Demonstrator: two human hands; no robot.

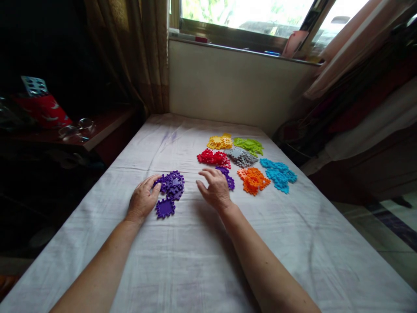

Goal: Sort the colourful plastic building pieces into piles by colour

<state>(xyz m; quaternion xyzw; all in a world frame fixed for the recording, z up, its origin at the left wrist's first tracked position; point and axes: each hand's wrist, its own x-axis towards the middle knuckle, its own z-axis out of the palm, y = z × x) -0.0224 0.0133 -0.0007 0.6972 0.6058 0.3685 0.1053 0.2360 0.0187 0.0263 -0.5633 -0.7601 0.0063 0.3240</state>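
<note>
Purple square plastic building tiles (pixel 176 182) with notched edges lie in a loose pile left of the table's middle. My left hand (pixel 143 195) is at the pile's left side, its thumb and fingers closed on the edge of a purple tile (pixel 159 181). A single purple tile (pixel 165 208) lies flat just in front of the pile. My right hand (pixel 213 187) is open above the cloth, fingers apart and holding nothing. It partly hides another few purple tiles (pixel 230 179) behind it.
Beyond my right hand lie heaps of red (pixel 213 158), yellow (pixel 220 141), green (pixel 249 146), grey (pixel 243 157), orange (pixel 254 180) and blue tiles (pixel 278 174). A pale cloth (pixel 195 265) covers the table. Glasses (pixel 78 128) rest on a side cabinet at left.
</note>
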